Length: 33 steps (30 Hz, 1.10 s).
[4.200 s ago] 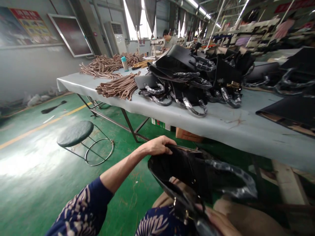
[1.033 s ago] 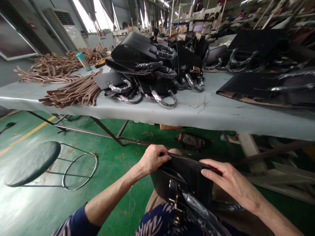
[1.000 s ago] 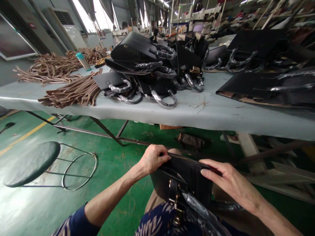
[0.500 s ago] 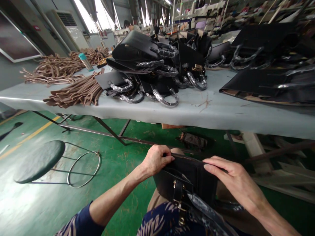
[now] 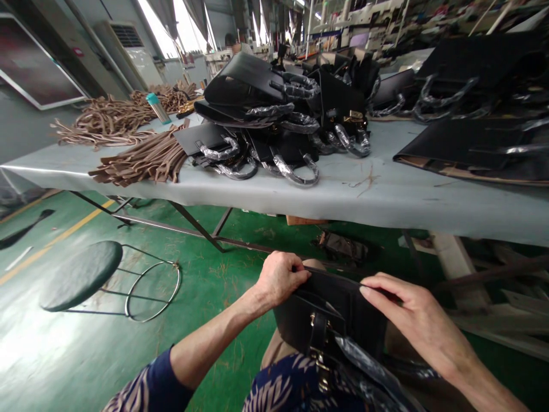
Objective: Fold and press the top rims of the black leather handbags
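A black handbag rests on my lap, with gold-coloured buckles and handles wrapped in clear plastic. My left hand pinches the bag's far edge between thumb and fingers near its left end. Farther right along that same edge, my right hand grips it, thumb on the near side. The stretch of edge between the two hands looks straight. Plastic-wrapped handles lie toward my body, partly cut off by the bottom of the view.
A long grey-covered table stands in front of me. It carries a pile of black handbags, bundles of brown strips, a turquoise-capped bottle and a large black bag piece. A round stool lies tipped on the green floor at left.
The whole scene has shifted slightly to the right as my head turned. Both hands keep their hold on the bag's edge, with little visible movement against it.
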{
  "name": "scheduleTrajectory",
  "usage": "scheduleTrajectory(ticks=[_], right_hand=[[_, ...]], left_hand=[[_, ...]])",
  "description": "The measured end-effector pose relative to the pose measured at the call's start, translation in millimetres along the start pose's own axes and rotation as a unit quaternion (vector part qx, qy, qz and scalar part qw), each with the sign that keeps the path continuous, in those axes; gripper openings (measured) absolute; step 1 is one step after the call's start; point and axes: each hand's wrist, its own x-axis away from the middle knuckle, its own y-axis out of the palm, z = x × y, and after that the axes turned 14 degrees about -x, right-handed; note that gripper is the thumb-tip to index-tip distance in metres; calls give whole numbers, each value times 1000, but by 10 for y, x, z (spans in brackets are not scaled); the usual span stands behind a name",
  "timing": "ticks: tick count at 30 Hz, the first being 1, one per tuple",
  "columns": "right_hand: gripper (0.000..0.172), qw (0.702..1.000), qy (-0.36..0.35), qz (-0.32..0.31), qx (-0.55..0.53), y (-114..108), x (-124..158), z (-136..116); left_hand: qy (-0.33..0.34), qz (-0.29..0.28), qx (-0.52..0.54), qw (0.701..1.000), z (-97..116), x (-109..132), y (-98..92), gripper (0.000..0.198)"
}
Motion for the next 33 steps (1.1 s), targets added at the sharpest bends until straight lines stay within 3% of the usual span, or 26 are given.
scheduleTrajectory(ticks=[9,16,21,25,29,33], right_hand=[[27,1000,30,2,8,2,0,-24],[37,987,83,-108,-84,-130,-42,-125],[30,973,139,-55,-176,-136,-21,87],[35,942,224,-42,-245,-137,-17,267],[36,909,270,-132,-287,-198,-80,242],[32,924,230,-210,-222,-277,-147,101]], left_hand=[[-18,1,-34,999,67,-17,21,14],[-19,-12,-14,1000,73,3,-23,15],[-14,-40,6,999,58,-8,-24,14],[-22,-56,-4,998,77,-27,-13,14],[-20,-62,-17,998,115,-44,-8,14],[-28,-54,-24,998,158,-44,-10,14]])
